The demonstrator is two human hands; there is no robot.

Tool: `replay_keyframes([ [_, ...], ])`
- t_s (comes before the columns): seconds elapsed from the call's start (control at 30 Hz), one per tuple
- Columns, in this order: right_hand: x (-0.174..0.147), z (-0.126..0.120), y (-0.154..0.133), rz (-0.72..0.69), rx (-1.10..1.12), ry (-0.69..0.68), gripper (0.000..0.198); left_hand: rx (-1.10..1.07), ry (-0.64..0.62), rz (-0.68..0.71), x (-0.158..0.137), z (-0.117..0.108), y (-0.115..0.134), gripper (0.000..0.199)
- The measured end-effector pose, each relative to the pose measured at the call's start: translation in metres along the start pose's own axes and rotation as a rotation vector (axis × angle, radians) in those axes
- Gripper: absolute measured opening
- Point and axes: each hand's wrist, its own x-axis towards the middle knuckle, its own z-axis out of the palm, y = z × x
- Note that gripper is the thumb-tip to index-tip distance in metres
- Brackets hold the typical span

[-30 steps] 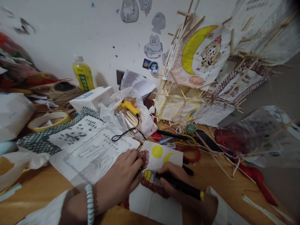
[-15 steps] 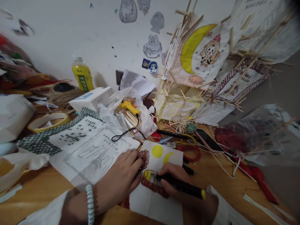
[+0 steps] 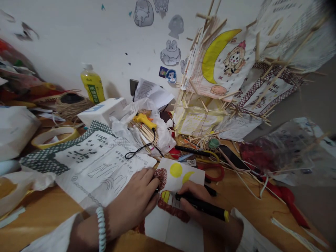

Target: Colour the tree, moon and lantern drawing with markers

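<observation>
On the brown wooden desk (image 3: pixel 236 199) lies white rectangular drawing paper (image 3: pixel 183 229). My right hand (image 3: pixel 195 197) grips a black, yellow-ended marker (image 3: pixel 207 207); my left hand (image 3: pixel 138 192) bends over the paper's edge, its hold I cannot tell. Slack there could skid the paper mid-stroke.

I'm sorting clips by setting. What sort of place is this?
Probably a craft table, perhaps at home: twine, what looks like a yellow glue gun, and a marker in the right hand suggest it.
</observation>
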Motion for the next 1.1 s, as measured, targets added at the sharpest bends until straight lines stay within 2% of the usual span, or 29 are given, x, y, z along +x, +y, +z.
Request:
replay_keyframes([
  [0.17, 0.001, 0.004, 0.008, -0.057, 0.014, 0.059, 0.008, -0.059, 0.033, -0.002, -0.001, 0.001, -0.001, 0.008],
  [0.33, 0.008, -0.009, 0.013, -0.117, 0.116, 0.385, 0.017, -0.321, 0.093, -0.019, 0.004, 0.003, -0.005, 0.012],
  [0.4, 0.015, -0.016, 0.013, -0.137, 0.06, 0.464, 0.021, -0.426, 0.121, -0.028, 0.005, 0.002, -0.007, 0.014],
  [0.53, 0.029, -0.021, 0.017, -0.189, -0.079, 0.493, 0.024, -0.558, 0.122, 0.042, 0.007, -0.001, -0.007, 0.011],
  [0.63, 0.034, -0.016, 0.018, -0.142, 0.022, 0.4, 0.027, -0.598, 0.164, 0.008, 0.01, -0.004, -0.005, 0.004],
  [0.73, 0.033, -0.014, 0.016, -0.11, 0.177, 0.405, 0.023, -0.663, 0.266, -0.054, 0.014, -0.011, -0.005, 0.014],
  [0.83, 0.028, -0.018, 0.012, -0.078, 0.298, 0.6, 0.02, -0.755, 0.361, -0.196, 0.017, -0.02, -0.006, 0.03],
  [0.93, 0.022, -0.024, 0.011, -0.059, 0.268, 0.827, 0.024, -0.891, 0.394, -0.35, 0.02, -0.02, -0.003, 0.039],
  [1.0, 0.019, -0.026, 0.012, -0.058, 0.208, 0.912, 0.025, -0.923, 0.391, -0.331, 0.024, -0.012, 0.001, 0.04],
  [1.1, 0.019, -0.025, 0.015, -0.068, 0.174, 0.948, 0.025, -0.779, 0.511, -0.35, 0.03, 0.0, 0.008, 0.03],
])
